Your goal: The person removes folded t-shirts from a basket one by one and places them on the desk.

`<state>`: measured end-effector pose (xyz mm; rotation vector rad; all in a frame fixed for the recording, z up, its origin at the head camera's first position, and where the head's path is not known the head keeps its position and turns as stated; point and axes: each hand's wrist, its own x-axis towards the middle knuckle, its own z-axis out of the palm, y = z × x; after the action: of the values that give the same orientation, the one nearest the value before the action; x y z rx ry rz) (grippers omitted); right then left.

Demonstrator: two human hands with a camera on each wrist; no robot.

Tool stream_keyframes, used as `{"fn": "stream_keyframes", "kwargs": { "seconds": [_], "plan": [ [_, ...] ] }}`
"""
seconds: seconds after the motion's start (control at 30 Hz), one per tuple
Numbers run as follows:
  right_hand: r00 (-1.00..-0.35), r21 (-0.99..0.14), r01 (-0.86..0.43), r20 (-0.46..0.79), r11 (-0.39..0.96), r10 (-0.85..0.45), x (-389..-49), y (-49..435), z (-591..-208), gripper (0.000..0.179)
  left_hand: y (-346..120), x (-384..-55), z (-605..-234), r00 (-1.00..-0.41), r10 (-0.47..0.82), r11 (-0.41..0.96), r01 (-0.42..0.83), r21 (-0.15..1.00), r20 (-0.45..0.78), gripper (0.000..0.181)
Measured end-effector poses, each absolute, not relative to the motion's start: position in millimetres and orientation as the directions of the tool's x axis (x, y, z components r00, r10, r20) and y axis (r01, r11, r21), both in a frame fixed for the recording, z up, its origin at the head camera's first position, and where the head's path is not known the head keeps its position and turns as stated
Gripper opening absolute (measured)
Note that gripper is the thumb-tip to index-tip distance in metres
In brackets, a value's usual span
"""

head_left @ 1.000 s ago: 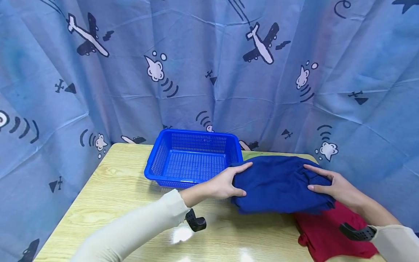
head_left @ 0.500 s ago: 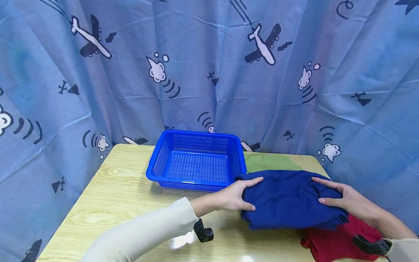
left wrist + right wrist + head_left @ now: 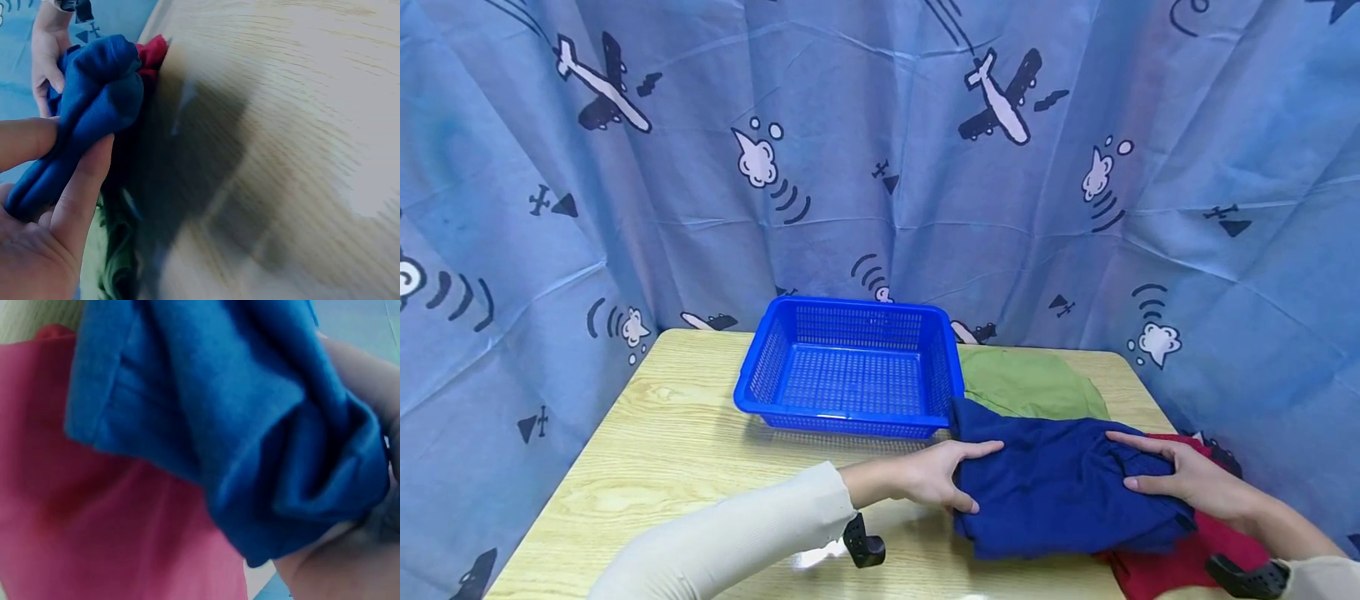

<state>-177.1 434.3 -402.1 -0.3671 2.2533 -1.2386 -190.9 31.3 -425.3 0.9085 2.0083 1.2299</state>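
Note:
A folded navy blue garment (image 3: 1052,492) is held between both hands at the right of the table in the head view. My left hand (image 3: 936,473) pinches its left edge, and in the left wrist view the thumb and fingers press its layers (image 3: 94,106) together. On the opposite edge my right hand (image 3: 1202,483) grips the fabric, thumb on top; the right wrist view shows folds (image 3: 244,406) hanging from that hand. Beneath and beyond the garment's right end shows a red garment (image 3: 1225,542), partly hidden. Behind it lies a green cloth (image 3: 1033,383).
A blue plastic basket (image 3: 857,419) with nothing in it stands at the back middle, close left of the green cloth. The wooden table (image 3: 662,425) has rounded back corners against a blue airplane-print curtain (image 3: 820,167). A dark thing (image 3: 1225,457) lies by the table's right edge.
Both hands have brought the navy garment back toward the person and slightly to the right, lowering it in the head view. More of the green cloth behind it now shows.

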Motion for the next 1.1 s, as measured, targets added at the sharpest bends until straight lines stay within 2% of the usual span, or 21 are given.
{"fn": "stream_keyframes", "kwargs": {
  "seconds": [0.3, 0.53, 0.63, 0.93, 1.1],
  "plan": [
    [-0.823, -0.821, 0.015, -0.335, 0.571, -0.459, -171.0, 432.5, -409.7, 0.063, 28.2, -183.5, -440.8, -0.527, 0.804, 0.31, -0.027, 0.95, -0.277, 0.09],
    [-0.808, -0.847, 0.056, -0.35, 0.529, -0.474, -167.8, 422.9, -410.4, 0.065, 13.8, -187.6, -443.7, -0.539, 0.789, 0.317, -0.053, 0.947, -0.295, 0.091],
    [-0.812, -0.848, 0.07, -0.355, 0.526, -0.464, -165.6, 418.5, -411.4, 0.065, 8.8, -189.3, -444.4, -0.526, 0.797, 0.307, -0.071, 0.949, -0.296, 0.091],
    [-0.869, -0.812, 0.036, -0.313, 0.583, -0.383, -156.0, 404.3, -421.8, 0.066, -1.9, -189.6, -448.0, -0.511, 0.798, 0.302, -0.119, 0.946, -0.319, 0.091],
    [-0.861, -0.822, 0.013, -0.298, 0.57, -0.411, -153.5, 400.4, -429.1, 0.066, -8.9, -188.9, -457.8, -0.505, 0.787, 0.322, -0.154, 0.934, -0.354, 0.091]
  ]
}}
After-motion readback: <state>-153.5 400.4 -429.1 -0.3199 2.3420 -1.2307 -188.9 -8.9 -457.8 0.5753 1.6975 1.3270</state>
